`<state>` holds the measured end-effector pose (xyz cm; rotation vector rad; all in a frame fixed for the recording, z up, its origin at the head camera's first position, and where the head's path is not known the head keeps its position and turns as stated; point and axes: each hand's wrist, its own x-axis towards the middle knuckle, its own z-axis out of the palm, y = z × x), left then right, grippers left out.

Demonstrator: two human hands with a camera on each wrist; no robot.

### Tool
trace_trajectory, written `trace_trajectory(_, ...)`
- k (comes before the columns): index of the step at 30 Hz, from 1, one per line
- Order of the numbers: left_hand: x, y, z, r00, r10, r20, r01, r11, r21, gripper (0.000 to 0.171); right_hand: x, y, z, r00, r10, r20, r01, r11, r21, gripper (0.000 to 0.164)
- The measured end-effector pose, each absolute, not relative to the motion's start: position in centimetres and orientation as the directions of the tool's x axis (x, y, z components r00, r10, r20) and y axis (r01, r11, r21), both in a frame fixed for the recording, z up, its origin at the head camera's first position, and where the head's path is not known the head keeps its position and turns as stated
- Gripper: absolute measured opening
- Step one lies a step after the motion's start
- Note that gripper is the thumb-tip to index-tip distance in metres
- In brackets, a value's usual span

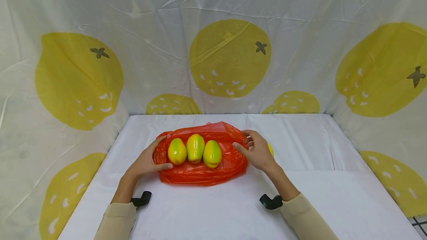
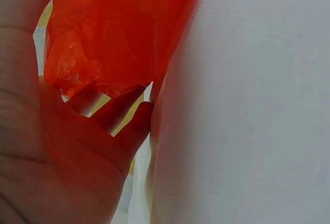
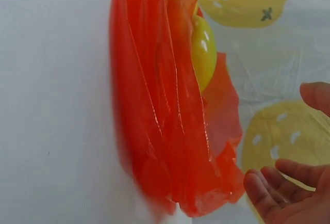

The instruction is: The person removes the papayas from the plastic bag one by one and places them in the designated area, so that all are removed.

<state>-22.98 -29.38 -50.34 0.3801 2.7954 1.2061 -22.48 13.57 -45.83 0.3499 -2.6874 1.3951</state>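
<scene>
A red plastic bag (image 1: 200,178) lies spread on the white table, and three glossy yellow-green fruits (image 1: 195,149), shaped like mangoes or papayas, sit side by side on it. My left hand (image 1: 146,162) is at the bag's left end, thumb on the near side and fingers along the far side. In the left wrist view, extended fingers (image 2: 136,123) touch the bag's edge. At the right end, my right hand (image 1: 258,152) has thumb and fingers spread apart, holding nothing. The right wrist view shows its fingertips (image 3: 258,188) right beside the bag's crumpled edge.
A yellow object (image 1: 270,149) shows partly behind my right hand on the white-covered table (image 1: 213,214). Lemon-print cloth (image 1: 230,58) walls off the back and both sides. Black wrist mounts (image 1: 271,202) stick out inward from both forearms.
</scene>
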Motion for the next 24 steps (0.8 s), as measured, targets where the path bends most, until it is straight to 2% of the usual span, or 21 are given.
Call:
trace_trajectory(10, -23.0, -29.5, -50.3, -0.967, 0.254, 0.033, 0.198, 0.661, 0.724, 0.116, -22.7, 11.1, -46.3, -0.961, -0.240, 0.137, -0.245, 0.509, -0.825, 0.071)
trace_trajectory(18, -23.2, -29.5, -50.3, -0.966, 0.257, 0.040, 0.207, 0.665, 0.717, 0.116, -23.1, 9.5, -46.9, -0.963, -0.256, 0.081, -0.213, 0.541, -0.814, 0.078)
trace_trajectory(24, -23.1, -29.4, -50.4, -0.965, 0.259, 0.035, 0.204, 0.663, 0.721, 0.116, -23.1, 8.4, -47.6, -0.972, -0.237, -0.002, -0.142, 0.589, -0.795, 0.082)
